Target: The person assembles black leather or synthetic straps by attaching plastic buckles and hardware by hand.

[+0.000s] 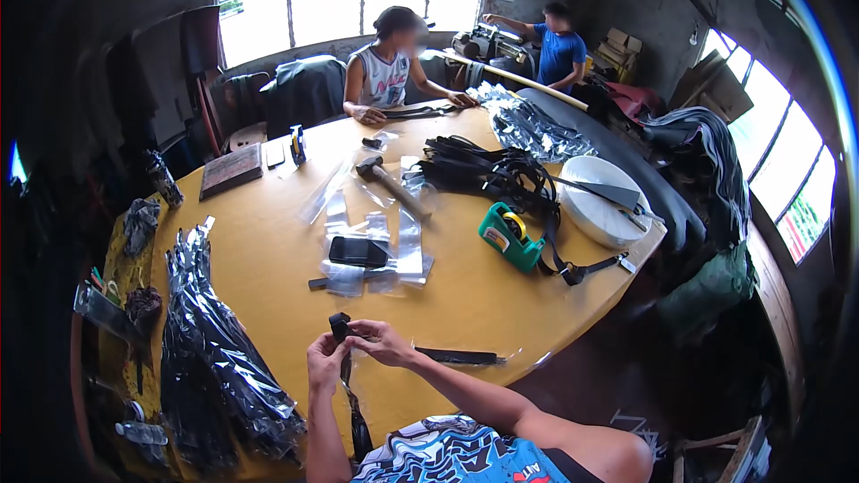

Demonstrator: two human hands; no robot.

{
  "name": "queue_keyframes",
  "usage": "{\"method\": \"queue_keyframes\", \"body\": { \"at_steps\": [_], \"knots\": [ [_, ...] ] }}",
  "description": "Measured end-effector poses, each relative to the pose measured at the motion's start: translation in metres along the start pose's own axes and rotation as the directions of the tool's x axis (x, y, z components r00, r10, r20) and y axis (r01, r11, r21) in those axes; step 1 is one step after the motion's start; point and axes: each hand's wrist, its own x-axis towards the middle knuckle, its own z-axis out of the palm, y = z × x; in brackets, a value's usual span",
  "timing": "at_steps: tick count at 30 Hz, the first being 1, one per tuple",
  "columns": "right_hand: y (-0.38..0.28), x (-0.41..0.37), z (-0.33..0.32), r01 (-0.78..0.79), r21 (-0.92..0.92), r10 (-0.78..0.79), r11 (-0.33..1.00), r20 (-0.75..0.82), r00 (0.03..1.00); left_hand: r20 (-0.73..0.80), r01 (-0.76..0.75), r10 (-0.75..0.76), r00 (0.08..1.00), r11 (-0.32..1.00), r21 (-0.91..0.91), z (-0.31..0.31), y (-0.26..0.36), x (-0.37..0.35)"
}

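Near the front edge of the yellow-topped table [501, 322], both my hands hold one black belt-like strap [357, 425]. Its upper end is bent over into a loop above my fingers, and the rest hangs down towards my lap. My left hand [326, 362] is closed around the strap from the left. My right hand [380, 343] pinches it near the loop from the right. A black strap in clear plastic [458, 357] lies to the right of my right forearm. Beyond my hands, a black phone [358, 252] rests on clear plastic sleeves [410, 246].
Plastic-wrapped black straps [201, 331] pile up at left. A hammer [394, 186], a green tape dispenser [510, 237], loose black straps [479, 165] and a round white slab [604, 201] stand farther off. Across the table a person [385, 72] handles a strap; another [559, 54] is behind.
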Motion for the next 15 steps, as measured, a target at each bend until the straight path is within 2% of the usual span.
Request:
{"method": "queue_keyframes", "body": {
  "at_steps": [4,15],
  "knots": [
    [-0.0024,-0.0014,0.0002,-0.032,0.008,0.032,0.999,0.009,0.999,-0.007,0.008,-0.008,1.000,0.999,0.038,-0.0010,-0.0015,-0.0026],
    [0.0006,-0.0017,0.0062,-0.004,0.070,0.005,0.998,-0.008,1.000,-0.040,-0.008,0.007,0.999,1.000,-0.009,0.0020,0.0034,-0.0083]
  ]
}}
